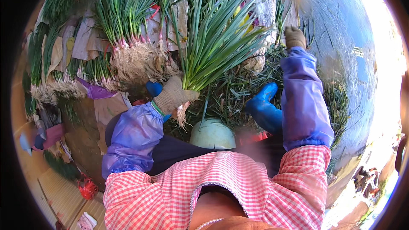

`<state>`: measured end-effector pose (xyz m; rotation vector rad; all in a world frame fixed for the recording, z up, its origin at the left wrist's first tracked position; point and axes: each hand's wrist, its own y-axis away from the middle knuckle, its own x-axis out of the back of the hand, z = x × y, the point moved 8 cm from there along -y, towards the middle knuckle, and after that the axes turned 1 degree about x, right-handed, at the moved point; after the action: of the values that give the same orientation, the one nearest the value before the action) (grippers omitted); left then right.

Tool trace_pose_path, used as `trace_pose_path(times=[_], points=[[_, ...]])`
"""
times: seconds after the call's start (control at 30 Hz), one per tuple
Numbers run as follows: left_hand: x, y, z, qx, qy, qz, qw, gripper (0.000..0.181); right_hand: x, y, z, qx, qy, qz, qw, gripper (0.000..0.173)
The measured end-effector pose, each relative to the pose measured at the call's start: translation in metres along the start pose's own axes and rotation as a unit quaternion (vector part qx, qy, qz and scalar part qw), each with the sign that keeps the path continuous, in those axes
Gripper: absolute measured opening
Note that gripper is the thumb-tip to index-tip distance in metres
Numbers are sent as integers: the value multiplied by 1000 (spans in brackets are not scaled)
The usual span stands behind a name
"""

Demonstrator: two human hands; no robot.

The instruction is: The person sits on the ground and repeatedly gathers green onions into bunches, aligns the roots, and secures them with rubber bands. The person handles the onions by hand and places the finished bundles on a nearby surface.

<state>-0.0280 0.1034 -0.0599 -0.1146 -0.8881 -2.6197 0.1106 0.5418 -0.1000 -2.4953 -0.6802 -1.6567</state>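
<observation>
My left hand point(174, 95), in a tan knit work glove, grips a bunch of green onions point(207, 54) just above the roots. Its long leaves fan up and to the right; pale bulbs and stringy roots hang below the fingers. Reached out to the far right is my right hand point(294, 36), gloved the same way, its fingers curled over a few thin green leaves and cloth sacking. Whether it holds anything is hidden. Left of the held bunch lies a large pile of green onions point(131, 32), with reddish bulbs and matted roots towards me.
Leaf trimmings point(231, 92) litter the ground between my blue rubber boots point(265, 108). A pale green rounded object point(213, 134) sits between my legs. More onion bundles point(60, 83) line the left, under sacking. Wet grey sheeting or floor point(345, 38) spreads at right. Red twine point(87, 187) lies lower left.
</observation>
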Motion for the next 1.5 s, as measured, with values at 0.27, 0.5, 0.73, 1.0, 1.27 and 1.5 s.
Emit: trace_pose_path(times=[0.27,0.5,0.73,1.0,1.27,1.5], points=[[50,23,56,-88,359,2,929,52,-94,123,17,182,371,-455,789,59],[44,12,45,-68,469,-57,878,52,-226,55,-64,-90,-163,-291,938,61],[40,-3,43,-58,525,-77,845,48,-278,77,-84,-169,-355,-333,857,59],[37,-1,43,-67,503,-51,860,46,-91,78,-95,129,-408,-233,873,35],[10,-17,12,-10,500,-45,865,42,-75,58,37,3,82,-97,992,49],[5,-23,4,25,503,-63,862,41,-102,72,-34,135,77,-90,984,42]])
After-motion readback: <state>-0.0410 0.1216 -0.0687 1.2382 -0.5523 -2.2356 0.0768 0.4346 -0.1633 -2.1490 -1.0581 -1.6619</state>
